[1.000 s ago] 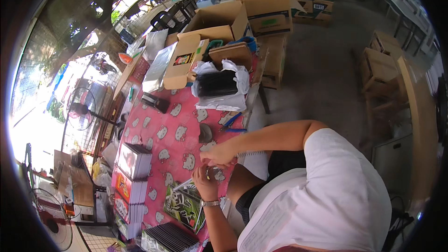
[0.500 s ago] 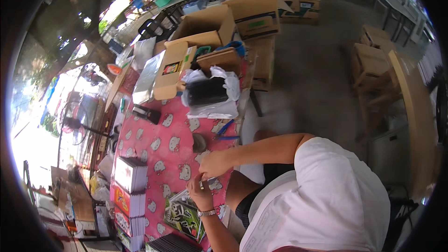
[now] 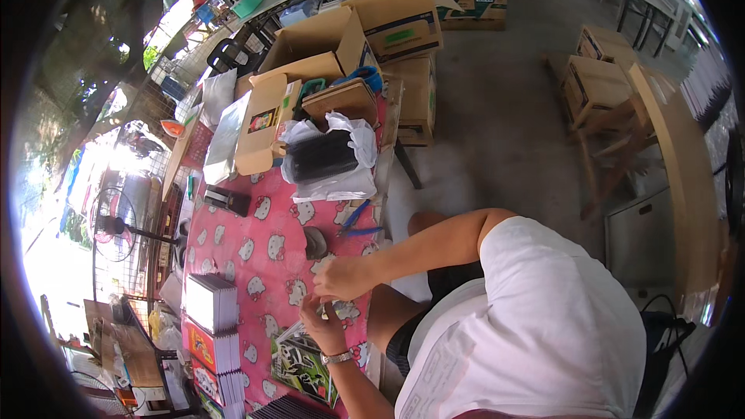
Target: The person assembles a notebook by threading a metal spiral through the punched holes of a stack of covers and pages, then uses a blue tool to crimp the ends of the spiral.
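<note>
The right hand [image 3: 341, 279] is reaching in from the right, arm bent at the elbow; the left hand [image 3: 320, 324], wearing a wristwatch, is rising to meet it. Both are pinching something over the pink patterned counter [image 3: 256, 248], above a black-and-white booklet [image 3: 299, 357]. The pinched item is too small to identify; neither grip's width can be judged.

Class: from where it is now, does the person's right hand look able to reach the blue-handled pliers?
Probably yes. The right hand lies near the pliers on the same table edge, with only bare pink tablecloth between.
</note>
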`<state>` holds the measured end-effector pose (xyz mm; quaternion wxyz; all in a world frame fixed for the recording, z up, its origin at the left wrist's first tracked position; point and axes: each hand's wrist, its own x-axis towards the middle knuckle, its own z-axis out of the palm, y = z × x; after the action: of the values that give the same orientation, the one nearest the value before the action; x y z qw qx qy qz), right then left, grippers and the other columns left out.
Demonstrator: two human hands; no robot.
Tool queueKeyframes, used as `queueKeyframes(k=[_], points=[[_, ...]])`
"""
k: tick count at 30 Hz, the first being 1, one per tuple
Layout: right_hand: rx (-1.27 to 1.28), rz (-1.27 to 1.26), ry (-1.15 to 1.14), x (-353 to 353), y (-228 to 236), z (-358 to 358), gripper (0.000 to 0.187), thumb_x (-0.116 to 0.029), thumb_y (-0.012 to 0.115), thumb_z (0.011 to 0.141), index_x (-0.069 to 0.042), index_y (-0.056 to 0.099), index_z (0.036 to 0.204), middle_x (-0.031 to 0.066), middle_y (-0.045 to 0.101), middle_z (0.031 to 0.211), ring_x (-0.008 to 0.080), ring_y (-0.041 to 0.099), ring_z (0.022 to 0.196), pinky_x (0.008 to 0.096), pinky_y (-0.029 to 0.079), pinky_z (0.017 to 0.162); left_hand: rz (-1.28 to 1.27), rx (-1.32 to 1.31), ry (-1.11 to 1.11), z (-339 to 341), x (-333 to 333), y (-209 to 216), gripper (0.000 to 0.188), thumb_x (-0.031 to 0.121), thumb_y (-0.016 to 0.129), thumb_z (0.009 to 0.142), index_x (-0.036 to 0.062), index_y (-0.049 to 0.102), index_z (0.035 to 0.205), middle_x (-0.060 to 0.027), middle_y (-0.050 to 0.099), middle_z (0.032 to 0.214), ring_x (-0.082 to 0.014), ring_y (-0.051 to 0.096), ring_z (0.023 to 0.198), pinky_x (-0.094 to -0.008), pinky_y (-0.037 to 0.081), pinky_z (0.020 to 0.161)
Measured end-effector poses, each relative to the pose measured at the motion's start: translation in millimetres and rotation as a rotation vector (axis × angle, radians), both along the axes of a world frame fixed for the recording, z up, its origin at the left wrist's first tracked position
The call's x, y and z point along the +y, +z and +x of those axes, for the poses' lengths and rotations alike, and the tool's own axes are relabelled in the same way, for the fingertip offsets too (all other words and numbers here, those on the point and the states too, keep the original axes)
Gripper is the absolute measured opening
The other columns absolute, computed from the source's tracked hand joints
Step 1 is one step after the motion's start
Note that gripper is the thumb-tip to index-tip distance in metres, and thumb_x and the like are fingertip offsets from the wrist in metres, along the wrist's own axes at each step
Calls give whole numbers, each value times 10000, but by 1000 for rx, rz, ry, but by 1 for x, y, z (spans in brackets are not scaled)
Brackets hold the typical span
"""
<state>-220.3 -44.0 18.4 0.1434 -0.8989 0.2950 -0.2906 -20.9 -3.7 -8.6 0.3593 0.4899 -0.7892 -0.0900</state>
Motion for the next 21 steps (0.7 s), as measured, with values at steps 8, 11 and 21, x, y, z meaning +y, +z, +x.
queueKeyframes(k=[8,11,21], points=[[55,118,-85,-2,3,-9,362,-246,720,837,-41,556,1086,137,575,1083,356,647,913,437,536,754,-76,-113,-50,-9,3,12,315,64,704,839,34,565,1119,-112,649,975,-319,604,916,-454,440,861],[42,719,59,-19,23,-20,418,-192,734,822,-42,532,1155,175,526,1200,344,599,1081,443,536,780,-84,-194,-43,-7,2,12,193,88,668,869,37,590,1037,-111,630,938,-326,592,905,-462,424,884],[104,1320,356,-70,20,-1,432,-280,635,924,-30,524,1258,172,628,1204,316,616,1096,437,494,899,-45,-185,-50,12,9,16,190,17,643,843,28,598,1028,-126,640,949,-348,592,947,-459,440,846]])
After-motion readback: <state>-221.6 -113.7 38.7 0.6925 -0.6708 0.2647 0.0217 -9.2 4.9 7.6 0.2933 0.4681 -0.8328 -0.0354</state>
